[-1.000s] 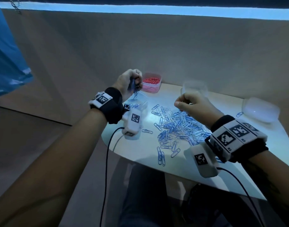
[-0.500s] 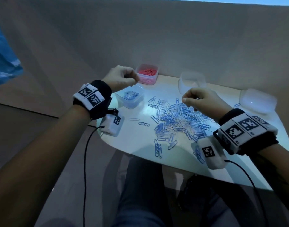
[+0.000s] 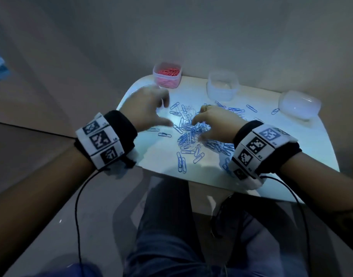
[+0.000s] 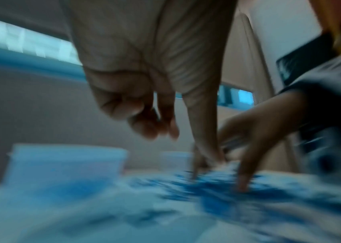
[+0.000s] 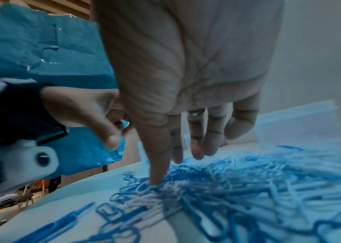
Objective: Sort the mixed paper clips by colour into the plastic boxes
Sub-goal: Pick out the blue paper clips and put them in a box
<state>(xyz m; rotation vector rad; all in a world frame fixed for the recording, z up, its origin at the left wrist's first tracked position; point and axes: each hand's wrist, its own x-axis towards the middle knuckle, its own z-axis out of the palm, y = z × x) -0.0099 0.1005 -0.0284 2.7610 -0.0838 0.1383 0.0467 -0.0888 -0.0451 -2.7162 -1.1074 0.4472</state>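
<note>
A heap of blue and white clips (image 3: 193,134) lies in the middle of the table (image 3: 303,148), spreading toward the near edge, with loose clips pointing every way, so no single long axis shows. The right hand (image 3: 215,124) is directly on the heap, fingers spread and pointing down, its thumb tip (image 5: 155,180) pressing into the clips; it grips nothing that can be seen. The left hand (image 3: 149,106) is blurred, hovering just left of the heap, fingers loosely curled, apparently empty. The right hand is nearer, so it likely picks next. At the far edge stand a box of pink clips (image 3: 167,76) and a clear box (image 3: 222,87); a third box (image 3: 299,105) sits far right. The wristbands carry square black-and-white markers; no writing is readable.
</note>
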